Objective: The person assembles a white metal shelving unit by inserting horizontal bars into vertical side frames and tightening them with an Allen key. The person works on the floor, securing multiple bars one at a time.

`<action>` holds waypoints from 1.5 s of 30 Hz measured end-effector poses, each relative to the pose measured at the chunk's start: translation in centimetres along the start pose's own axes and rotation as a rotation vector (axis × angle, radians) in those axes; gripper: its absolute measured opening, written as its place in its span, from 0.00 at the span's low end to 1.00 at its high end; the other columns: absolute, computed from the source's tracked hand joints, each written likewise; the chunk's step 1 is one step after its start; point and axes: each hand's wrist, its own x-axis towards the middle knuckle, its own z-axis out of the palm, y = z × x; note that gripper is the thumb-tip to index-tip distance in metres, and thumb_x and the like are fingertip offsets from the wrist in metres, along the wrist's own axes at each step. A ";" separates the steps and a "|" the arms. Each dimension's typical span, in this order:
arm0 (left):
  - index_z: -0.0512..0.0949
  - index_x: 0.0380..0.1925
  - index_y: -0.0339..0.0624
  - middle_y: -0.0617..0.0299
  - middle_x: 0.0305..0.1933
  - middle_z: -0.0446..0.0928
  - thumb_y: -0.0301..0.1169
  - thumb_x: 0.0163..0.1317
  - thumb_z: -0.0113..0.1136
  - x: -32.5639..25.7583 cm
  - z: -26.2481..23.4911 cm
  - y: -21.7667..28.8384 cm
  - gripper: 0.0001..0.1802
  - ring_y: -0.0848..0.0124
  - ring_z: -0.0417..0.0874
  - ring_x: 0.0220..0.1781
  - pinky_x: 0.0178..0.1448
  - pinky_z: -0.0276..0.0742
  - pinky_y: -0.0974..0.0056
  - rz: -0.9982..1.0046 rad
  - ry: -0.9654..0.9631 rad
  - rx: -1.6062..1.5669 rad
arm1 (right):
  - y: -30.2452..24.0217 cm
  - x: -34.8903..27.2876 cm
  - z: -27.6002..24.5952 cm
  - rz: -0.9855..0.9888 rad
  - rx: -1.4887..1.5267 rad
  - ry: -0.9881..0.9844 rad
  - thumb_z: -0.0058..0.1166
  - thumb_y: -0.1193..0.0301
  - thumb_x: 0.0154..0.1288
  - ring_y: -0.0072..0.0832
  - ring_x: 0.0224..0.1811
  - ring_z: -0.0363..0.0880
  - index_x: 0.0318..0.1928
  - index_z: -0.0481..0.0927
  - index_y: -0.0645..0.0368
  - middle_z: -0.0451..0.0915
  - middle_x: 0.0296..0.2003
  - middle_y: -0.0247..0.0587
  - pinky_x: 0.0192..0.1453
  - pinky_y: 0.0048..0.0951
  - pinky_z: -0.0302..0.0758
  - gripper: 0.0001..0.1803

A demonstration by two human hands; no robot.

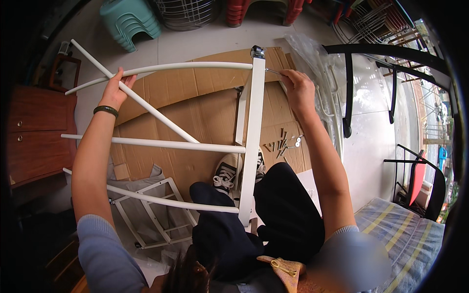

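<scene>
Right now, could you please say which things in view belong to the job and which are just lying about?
Seemingly part of the job: white tube frame in the left hand; metal tool in the right hand; screws on the cardboard; smaller white frame.
Apparently just lying about: green stools; red stools; wire basket; striped fabric.

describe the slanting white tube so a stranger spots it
Above the brown cardboard is a large white frame with a flat-sided post. At its left, the left hand holds the slanting tube. It alone runs diagonally; its neighbour tubes run sideways to the post.
</scene>
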 end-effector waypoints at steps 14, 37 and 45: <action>0.68 0.36 0.36 0.55 0.41 0.66 0.29 0.59 0.54 0.1 -0.3 -0.1 0.09 0.62 0.71 0.47 0.55 0.75 0.56 0.002 -0.007 0.005 | 1.7 0.5 0.0 -0.099 0.208 0.035 0.49 0.82 0.55 0.36 0.40 0.76 0.35 0.77 0.59 0.77 0.42 0.42 0.43 0.28 0.74 0.08; 0.68 0.36 0.36 0.54 0.42 0.67 0.30 0.59 0.54 0.2 -0.1 -0.3 0.10 0.61 0.72 0.47 0.55 0.75 0.57 -0.001 0.013 0.025 | 2.4 -0.2 -0.4 0.602 0.934 -0.085 0.52 0.76 0.58 0.15 0.24 0.70 0.37 0.74 0.66 0.75 0.26 0.34 0.27 0.16 0.66 0.07; 0.69 0.37 0.37 0.54 0.43 0.66 0.29 0.59 0.53 0.2 -0.3 -0.3 0.08 0.61 0.71 0.48 0.55 0.75 0.56 0.015 0.021 0.009 | 2.0 -1.5 -0.8 0.207 0.591 -0.036 0.47 0.83 0.59 0.17 0.30 0.71 0.47 0.73 0.66 0.73 0.32 0.33 0.36 0.20 0.72 0.15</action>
